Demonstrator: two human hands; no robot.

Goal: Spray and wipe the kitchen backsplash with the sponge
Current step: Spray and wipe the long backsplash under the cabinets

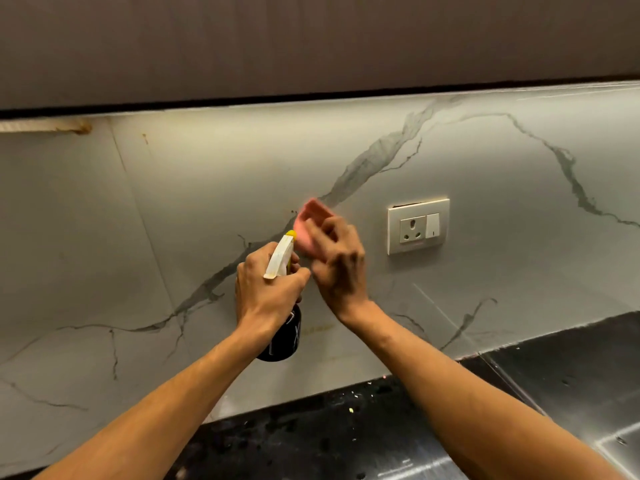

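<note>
Left hand [266, 292] fingers clamped round spray bottle [280, 258]; right hand [341, 268] fingers gripping sponge [310, 216] on backsplash [207, 188], just left of socket [418, 226]. Risk: overspray or wet sponge reaching socket.

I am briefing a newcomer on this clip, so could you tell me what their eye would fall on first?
The pink sponge, motion-blurred in the right hand against the grey-veined backsplash at centre. Just left of it, the left hand grips a spray bottle with a yellow nozzle tip. Right of both, a white wall socket stands out.
</note>
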